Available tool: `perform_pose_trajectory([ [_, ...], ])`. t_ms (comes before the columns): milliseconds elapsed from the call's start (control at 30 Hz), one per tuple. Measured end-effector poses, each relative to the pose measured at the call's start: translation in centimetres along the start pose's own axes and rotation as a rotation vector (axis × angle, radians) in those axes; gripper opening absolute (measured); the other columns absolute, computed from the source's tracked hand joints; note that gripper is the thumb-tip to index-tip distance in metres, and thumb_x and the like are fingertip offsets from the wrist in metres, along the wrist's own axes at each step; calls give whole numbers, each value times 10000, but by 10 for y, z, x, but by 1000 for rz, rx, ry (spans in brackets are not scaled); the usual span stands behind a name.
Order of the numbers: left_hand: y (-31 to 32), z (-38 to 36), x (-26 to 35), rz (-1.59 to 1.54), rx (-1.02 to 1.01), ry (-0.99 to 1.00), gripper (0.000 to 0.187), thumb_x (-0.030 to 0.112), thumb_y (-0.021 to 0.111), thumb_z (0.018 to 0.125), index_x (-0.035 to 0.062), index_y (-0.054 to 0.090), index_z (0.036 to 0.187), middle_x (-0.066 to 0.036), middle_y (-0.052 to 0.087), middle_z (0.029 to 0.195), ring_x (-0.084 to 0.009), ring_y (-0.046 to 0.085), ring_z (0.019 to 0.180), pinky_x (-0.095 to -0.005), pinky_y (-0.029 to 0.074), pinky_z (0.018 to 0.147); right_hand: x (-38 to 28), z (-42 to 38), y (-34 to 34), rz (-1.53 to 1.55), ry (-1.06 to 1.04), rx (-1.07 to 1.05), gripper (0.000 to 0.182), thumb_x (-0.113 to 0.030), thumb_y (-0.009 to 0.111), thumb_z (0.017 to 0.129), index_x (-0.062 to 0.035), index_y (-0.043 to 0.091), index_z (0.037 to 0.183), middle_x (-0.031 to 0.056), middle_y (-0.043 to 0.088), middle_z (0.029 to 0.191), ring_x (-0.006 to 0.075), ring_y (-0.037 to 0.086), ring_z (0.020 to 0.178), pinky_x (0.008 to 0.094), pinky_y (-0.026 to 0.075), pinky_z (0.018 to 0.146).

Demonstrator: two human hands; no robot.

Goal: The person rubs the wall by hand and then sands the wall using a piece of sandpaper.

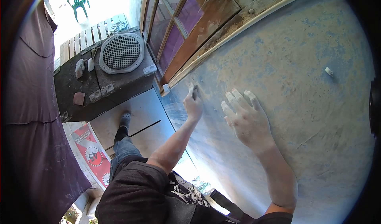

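Note:
My left hand (193, 105), dusted white, is closed near the edge of the wall's mottled grey-blue surface (313, 105). A small dark edge shows between its fingers, but I cannot make out what it is. To its right, my right hand (248, 122) lies on the same surface with fingers spread and white powder on the fingertips; it holds nothing. Chalky patches and bluish spots cover this surface. A small white peg-like piece (329, 71) sticks out of it, farther right.
A wooden-framed window (174, 29) borders the surface, with a pale pipe (254, 21) along its edge. A round grille (121, 53) sits on a dark ledge (75, 99) with stone pieces. Beyond are a green chair (77, 2), a red banner (90, 150) and a dark curtain (35, 105).

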State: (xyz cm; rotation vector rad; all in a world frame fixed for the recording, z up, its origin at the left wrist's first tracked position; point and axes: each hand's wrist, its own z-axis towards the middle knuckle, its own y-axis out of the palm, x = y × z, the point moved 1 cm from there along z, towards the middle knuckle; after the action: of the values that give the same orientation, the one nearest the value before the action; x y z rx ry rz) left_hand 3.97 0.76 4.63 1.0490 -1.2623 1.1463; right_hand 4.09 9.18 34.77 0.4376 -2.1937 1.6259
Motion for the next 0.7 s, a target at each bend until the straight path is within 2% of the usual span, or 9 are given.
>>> perform_pose_trajectory([
  [100,1,48,-1,-102,-14,-130,328,101,561,1058,13,708,1337,-282,718,1246,-403,707,1206,-441,542,1011,-1,0,4,-27,-23,1,378,-309,574,1055,-152,679,1383,69,604,1512,196,445,1491,423,273,1285],
  [167,-12,80,29,204,-185,-458,314,77,563,1050,10,718,1315,-280,721,1247,-400,705,1211,-443,538,1023,-2,1,4,-25,-23,7,378,-298,566,1058,-152,675,1389,74,602,1515,192,437,1499,429,267,1287],
  [233,0,64,16,209,-126,-441,330,88,561,1052,18,708,1340,-278,727,1220,-411,709,1192,-447,545,1001,-3,2,3,-26,-19,6,375,-290,558,1061,-153,674,1391,76,601,1516,194,436,1500,433,262,1288],
  [300,8,35,0,-48,79,-47,348,124,551,1064,32,698,1366,-279,738,1171,-426,714,1161,-458,554,967,-2,4,3,-34,-9,6,373,-283,551,1065,-154,672,1393,79,600,1517,196,436,1502,437,257,1290],
  [400,2,-7,9,-9,40,11,367,147,542,1072,44,681,1396,-287,733,1168,-434,704,1167,-463,552,963,-3,2,8,-51,-21,-4,369,-272,548,1063,-151,674,1389,83,601,1515,200,439,1501,442,250,1291],
  [500,-7,19,9,-74,-95,-201,366,156,543,1077,47,679,1399,-290,719,1216,-432,691,1199,-465,541,992,-3,3,8,-38,-19,18,368,-272,554,1058,-147,677,1381,81,606,1510,202,443,1499,445,244,1293],
  [533,-6,39,6,-81,-93,-199,366,156,543,1077,47,679,1399,-290,719,1216,-432,691,1199,-465,541,992,-4,4,9,-33,-21,23,368,-275,554,1057,-145,678,1378,84,607,1509,205,444,1498,448,245,1292],
  [600,-3,72,2,174,-186,-446,366,174,546,1081,43,676,1398,-295,707,1240,-439,682,1211,-476,531,1006,-5,2,10,-27,-19,29,368,-278,555,1056,-143,679,1375,87,608,1507,208,445,1497,450,245,1291],
  [700,2,62,18,98,-90,-423,364,186,545,1088,37,675,1393,-292,711,1237,-444,684,1207,-483,529,1008,-6,3,9,-5,-15,33,363,-284,553,1060,-140,678,1369,93,607,1505,216,444,1498,457,247,1288],
])
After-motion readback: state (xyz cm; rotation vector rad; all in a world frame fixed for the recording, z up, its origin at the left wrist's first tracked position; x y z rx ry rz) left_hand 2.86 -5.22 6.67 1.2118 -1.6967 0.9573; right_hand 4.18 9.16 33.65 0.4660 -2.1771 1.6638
